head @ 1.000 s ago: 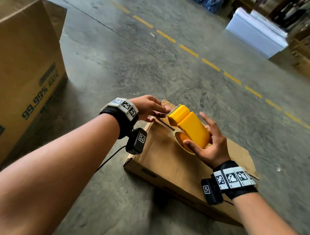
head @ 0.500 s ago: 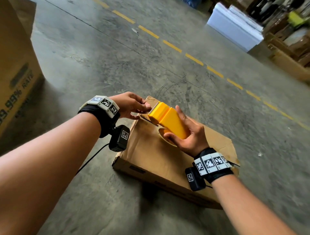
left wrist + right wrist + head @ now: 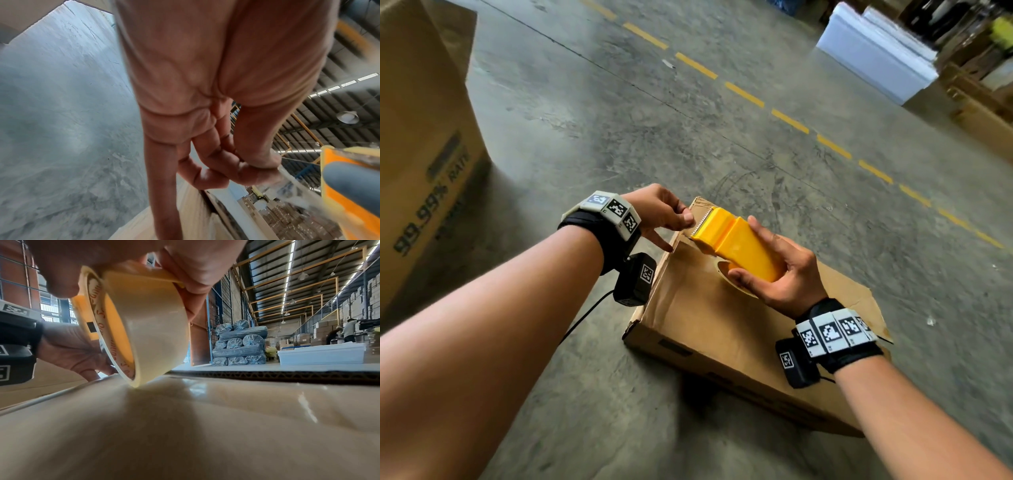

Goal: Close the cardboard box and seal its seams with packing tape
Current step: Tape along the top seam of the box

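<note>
A flat brown cardboard box (image 3: 709, 329) lies closed on the concrete floor, its top glossy with tape in the right wrist view (image 3: 205, 418). My right hand (image 3: 774, 274) grips a yellow tape dispenser (image 3: 736, 245) whose tape roll (image 3: 148, 331) touches the box top. The dispenser's toothed edge points toward the box's far left corner. My left hand (image 3: 671, 216) pinches the free end of the clear tape (image 3: 292, 186) between thumb and fingertips right beside that edge; its little finger (image 3: 162, 186) points down at the box.
A tall printed carton (image 3: 417, 164) stands at the left. A dashed yellow line (image 3: 791, 121) crosses the floor beyond the box. White crates (image 3: 876, 51) and more cartons sit at the far right, wrapped rolls (image 3: 238, 344) further back.
The camera view shifted. Both hands remain at the box's far left corner, the left fingers staying on the tape end at the dispenser's teeth.
</note>
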